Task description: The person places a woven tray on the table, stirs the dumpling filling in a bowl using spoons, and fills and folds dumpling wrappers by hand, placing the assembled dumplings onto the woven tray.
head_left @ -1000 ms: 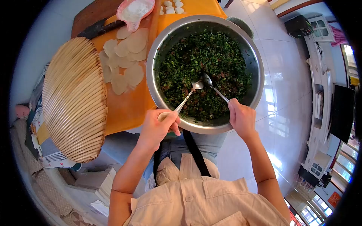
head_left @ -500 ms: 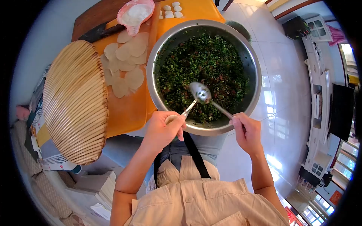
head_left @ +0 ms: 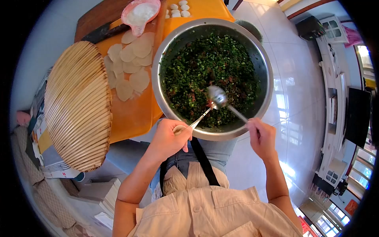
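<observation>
A large metal bowl (head_left: 158,93) in front of me is filled with a chopped green and reddish-brown filling (head_left: 209,59). My left hand (head_left: 170,138) is closed at the near rim around the handle of a thin metal spoon (head_left: 202,117) that slants into the bowl. A pale rounded piece shows between its thumb and fingers; I cannot tell what it is. On the right, my right hand (head_left: 261,139) is closed on a larger metal spoon (head_left: 218,96). The bowls of the two spoons meet or overlap just above the filling, blurred by motion.
Left of the bowl, flat round dough wrappers (head_left: 132,53) lie on an orange board (head_left: 132,118). A pink dish of flour (head_left: 141,15) and small dough pieces (head_left: 183,8) sit at the back. A ribbed woven tray (head_left: 79,106) stands at far left.
Both spoons have shifted slightly right, and the right spoon's bowl has turned. My right hand has moved a little right; my left hand stays nearly in place.
</observation>
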A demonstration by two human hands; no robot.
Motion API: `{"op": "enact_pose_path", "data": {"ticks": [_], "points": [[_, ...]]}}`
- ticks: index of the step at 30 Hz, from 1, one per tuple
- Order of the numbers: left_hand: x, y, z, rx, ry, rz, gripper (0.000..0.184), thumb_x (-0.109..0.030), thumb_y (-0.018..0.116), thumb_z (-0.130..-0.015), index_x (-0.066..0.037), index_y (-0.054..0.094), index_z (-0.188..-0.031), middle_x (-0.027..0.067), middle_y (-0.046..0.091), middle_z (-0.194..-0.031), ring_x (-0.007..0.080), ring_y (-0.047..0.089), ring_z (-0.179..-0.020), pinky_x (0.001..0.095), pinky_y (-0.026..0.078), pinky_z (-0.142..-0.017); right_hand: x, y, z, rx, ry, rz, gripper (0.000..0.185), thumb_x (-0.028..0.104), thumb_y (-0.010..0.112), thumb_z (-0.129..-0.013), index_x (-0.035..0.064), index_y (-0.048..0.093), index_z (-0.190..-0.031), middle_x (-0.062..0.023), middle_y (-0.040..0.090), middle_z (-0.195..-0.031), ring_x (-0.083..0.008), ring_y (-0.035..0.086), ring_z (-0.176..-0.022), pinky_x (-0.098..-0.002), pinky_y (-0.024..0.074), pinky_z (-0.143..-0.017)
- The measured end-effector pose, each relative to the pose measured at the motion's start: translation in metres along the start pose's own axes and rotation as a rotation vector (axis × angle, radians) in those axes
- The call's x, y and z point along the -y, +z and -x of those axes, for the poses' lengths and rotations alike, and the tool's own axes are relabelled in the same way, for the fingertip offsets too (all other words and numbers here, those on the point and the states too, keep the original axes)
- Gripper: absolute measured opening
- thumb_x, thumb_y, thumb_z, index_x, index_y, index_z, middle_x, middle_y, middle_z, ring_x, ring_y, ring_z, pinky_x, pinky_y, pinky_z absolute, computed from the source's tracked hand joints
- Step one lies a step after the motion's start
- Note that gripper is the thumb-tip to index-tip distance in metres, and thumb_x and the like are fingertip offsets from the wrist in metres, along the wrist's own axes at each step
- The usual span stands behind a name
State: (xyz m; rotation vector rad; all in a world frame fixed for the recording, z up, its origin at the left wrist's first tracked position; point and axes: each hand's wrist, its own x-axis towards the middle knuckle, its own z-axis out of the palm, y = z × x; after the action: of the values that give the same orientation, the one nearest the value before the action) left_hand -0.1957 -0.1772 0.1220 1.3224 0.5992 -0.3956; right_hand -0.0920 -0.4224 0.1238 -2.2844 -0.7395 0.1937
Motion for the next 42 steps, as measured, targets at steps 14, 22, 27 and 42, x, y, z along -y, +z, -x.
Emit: {"op": "enact_pose_path", "data": {"ticks": [14, 22, 27, 42], "points": [[-0.010, 0.033, 0.015, -0.363, 0.855, -1.175, 0.015, -0.006, 0.064, -0.069, -0.006, 0.050, -0.063, 0.0051, 0.048, -0.062, 0.0219, 0.049, -0.051, 0.0321, 0.034, -0.048, -0.001, -0.004, 0.031, -0.144, 0.086, 0.288, 0.009, 0.003, 0.057, -0.081, 0.0055, 0.055, -0.073, -0.0075, 0.047, -0.052, -0.0206, 0.045, -0.042, -0.0295, 0.0360, -0.042], [-0.007, 0.027, 0.013, -0.221, 0.846, -1.476, 0.014, -0.007, 0.062, -0.071, -0.008, 0.050, -0.063, 0.0035, 0.049, -0.063, 0.0177, 0.050, -0.054, 0.0299, 0.036, -0.051, 0.018, 0.009, 0.007, -0.132, 0.118, -0.004, 0.010, 0.005, 0.054, -0.086, 0.0037, 0.060, -0.077, -0.0067, 0.049, -0.052, -0.0141, 0.044, -0.042, -0.0252, 0.0358, -0.043], [-0.002, 0.024, 0.007, -0.307, 0.856, -1.232, 0.013, -0.006, 0.063, -0.071, -0.006, 0.052, -0.065, 0.0065, 0.050, -0.062, 0.0233, 0.050, -0.052, 0.0327, 0.037, -0.049, 0.011, 0.002, 0.017, -0.158, 0.307, -0.014, 0.012, 0.006, 0.054, -0.086, 0.0026, 0.060, -0.077, -0.0056, 0.045, -0.050, -0.0102, 0.040, -0.041, -0.0238, 0.0335, -0.042], [0.010, 0.007, -0.008, -0.505, 0.565, -0.644, 0.020, -0.011, 0.060, -0.079, 0.001, 0.053, -0.065, 0.0115, 0.047, -0.054, 0.0252, 0.046, -0.044, 0.0325, 0.034, -0.043, 0.012, 0.027, 0.013, 0.022, 0.251, 0.003, 0.015, 0.010, 0.055, -0.086, 0.0037, 0.057, -0.073, -0.0097, 0.053, -0.053, -0.0205, 0.049, -0.040, -0.0295, 0.0386, -0.042]]}}
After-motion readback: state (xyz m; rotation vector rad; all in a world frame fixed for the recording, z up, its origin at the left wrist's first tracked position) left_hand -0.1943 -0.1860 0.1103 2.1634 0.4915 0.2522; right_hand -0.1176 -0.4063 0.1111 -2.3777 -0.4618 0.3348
